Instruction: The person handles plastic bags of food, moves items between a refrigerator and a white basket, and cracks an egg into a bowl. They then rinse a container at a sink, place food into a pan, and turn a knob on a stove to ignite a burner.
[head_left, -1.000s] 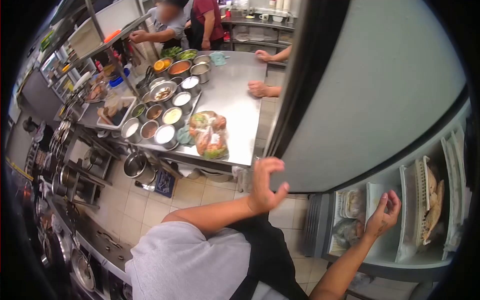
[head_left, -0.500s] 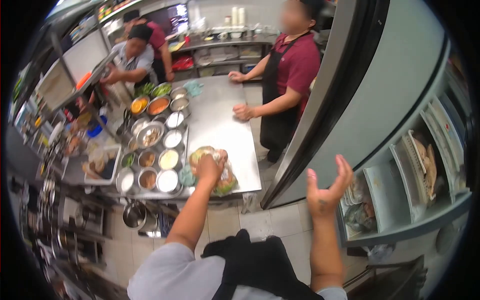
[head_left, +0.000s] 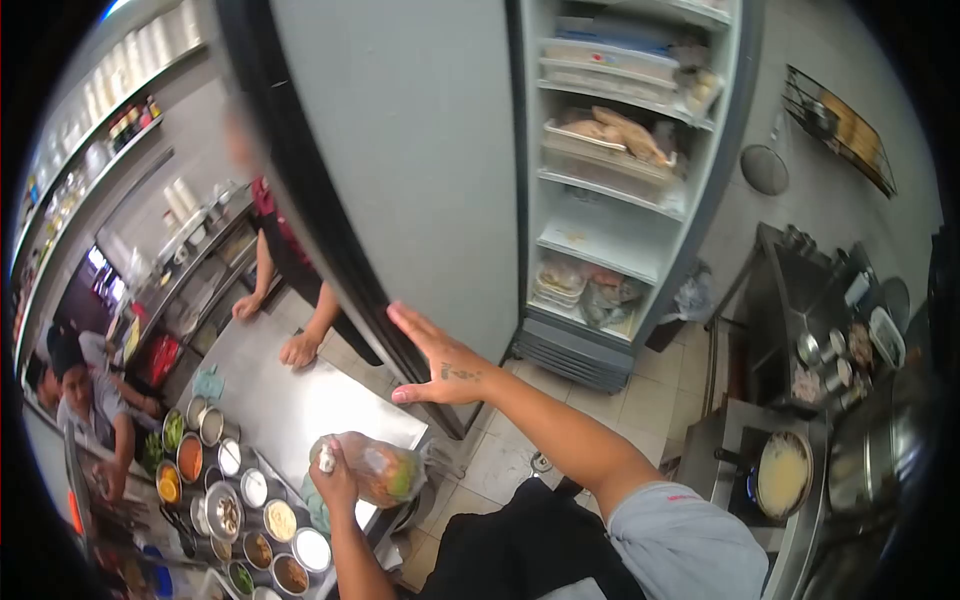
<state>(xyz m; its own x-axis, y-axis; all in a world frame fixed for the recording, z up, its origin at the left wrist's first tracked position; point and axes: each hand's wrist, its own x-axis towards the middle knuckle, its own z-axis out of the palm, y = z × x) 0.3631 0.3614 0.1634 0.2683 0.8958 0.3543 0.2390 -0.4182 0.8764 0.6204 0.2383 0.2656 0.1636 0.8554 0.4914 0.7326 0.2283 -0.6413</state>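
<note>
My left hand is closed around the gathered neck of a clear plastic bag at the corner of the steel table. Orange and green contents show through the plastic. My right hand is spread open, its fingertips right at the dark edge of the open fridge door. Beyond the door stands the fridge, its shelves holding trays and wrapped food. A crumpled teal cloth lies beside the bag, partly hidden by my left hand.
Several metal containers of ingredients crowd the near left of the steel table. A person rests both hands on its far side, and others work at the left. On the right, a pan sits over a lit burner.
My view has swung right toward the fridge. My left hand has taken hold of the bag's neck. My right hand has come to the fridge door's edge.
</note>
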